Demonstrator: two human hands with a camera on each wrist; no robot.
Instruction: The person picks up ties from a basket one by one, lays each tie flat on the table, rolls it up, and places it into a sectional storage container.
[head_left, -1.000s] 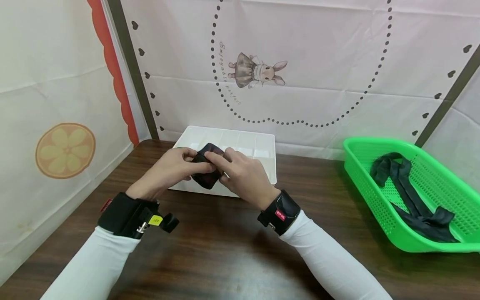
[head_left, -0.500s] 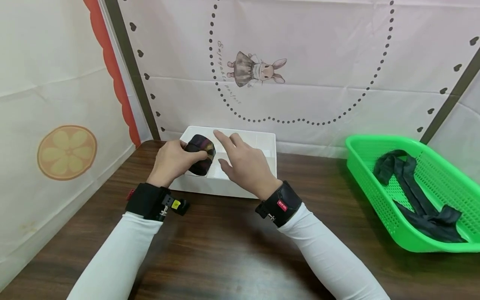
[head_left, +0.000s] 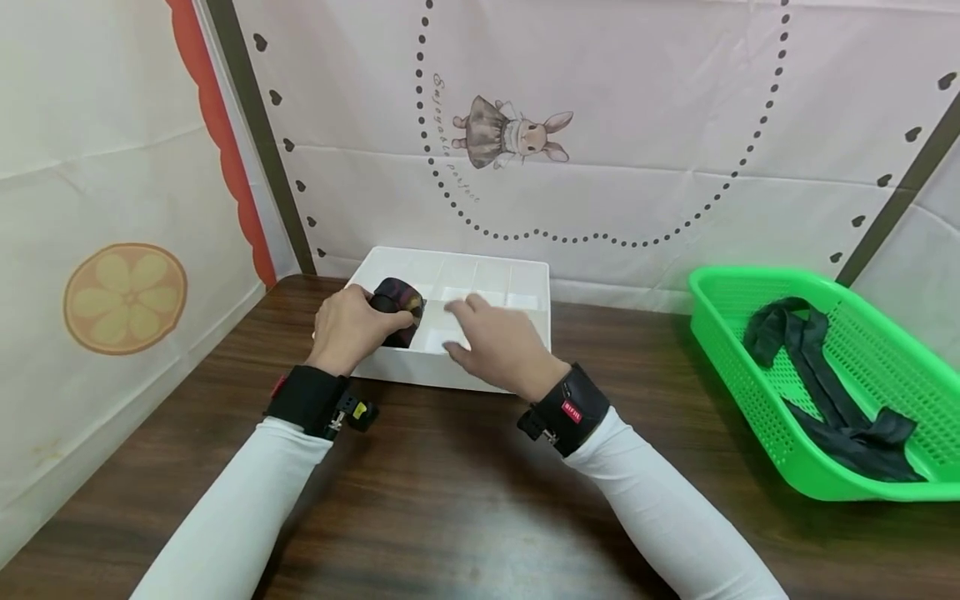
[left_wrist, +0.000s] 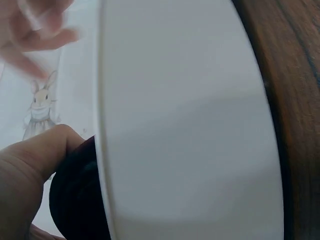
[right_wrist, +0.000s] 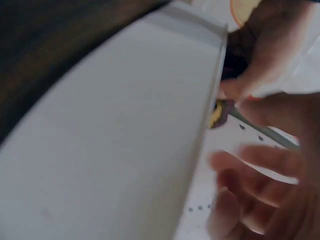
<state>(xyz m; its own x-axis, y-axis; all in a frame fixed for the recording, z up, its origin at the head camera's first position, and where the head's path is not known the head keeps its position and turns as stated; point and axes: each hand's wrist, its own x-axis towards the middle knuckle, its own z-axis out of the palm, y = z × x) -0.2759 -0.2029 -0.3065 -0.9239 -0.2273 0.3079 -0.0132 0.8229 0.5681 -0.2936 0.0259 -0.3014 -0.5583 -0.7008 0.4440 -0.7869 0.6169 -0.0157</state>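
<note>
A person's left hand (head_left: 351,327) grips a rolled dark sock bundle (head_left: 397,305), fingers curled round it, and holds it in the front-left compartment of a white divided tray (head_left: 517,275) standing at the back of a brown desk (head_left: 450,492). The right hand (head_left: 501,342) hovers just beside it over the tray's front compartments, fingers loosely spread and holding nothing. The tray's other compartments that show hold nothing visible. At the right edge of the desk, well apart from the tray, a green perforated basket (head_left: 720,350) holds loose dark stockings (head_left: 817,375); the basket is cut off by the frame's right side. A red label on the right wristband (head_left: 572,410) bears white lettering too small to read. Curved script runs beside a cartoon rabbit (head_left: 510,133) on the backdrop, its words hard to make out. In the left wrist view the tray's white wall fills most of the picture, hiding all but a dark edge of the bundle; the right wrist view is blurred.
</note>
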